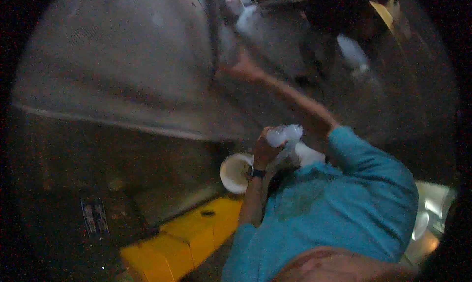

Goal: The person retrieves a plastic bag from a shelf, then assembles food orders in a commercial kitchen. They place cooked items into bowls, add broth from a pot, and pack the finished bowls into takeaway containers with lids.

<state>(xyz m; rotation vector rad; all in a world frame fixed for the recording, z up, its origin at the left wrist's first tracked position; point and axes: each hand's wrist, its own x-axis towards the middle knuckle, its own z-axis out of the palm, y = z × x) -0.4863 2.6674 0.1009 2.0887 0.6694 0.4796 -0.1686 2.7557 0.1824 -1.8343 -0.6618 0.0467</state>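
My left hand (267,148), with a dark watch on its wrist, is closed around a clear, rounded plastic thing (286,134) in front of my body. It has two pale bulges, and its exact kind is too blurred to make out. Beside that wrist is the round mouth of a white bucket (227,175). My right arm stretches forward and to the left. At its end, my right hand (246,69) is blurred, with fingers apart and nothing visible in them. It is nearest to the dark upright edge of a large grey surface (132,60); whether it touches is unclear.
A yellow box-like block (196,233) lies at lower left, near the bucket. Pale, shiny objects (427,213) are at my right side. Farther off, a whitish blurred object (351,52) and dark shapes stand at the upper right. The scene is dim.
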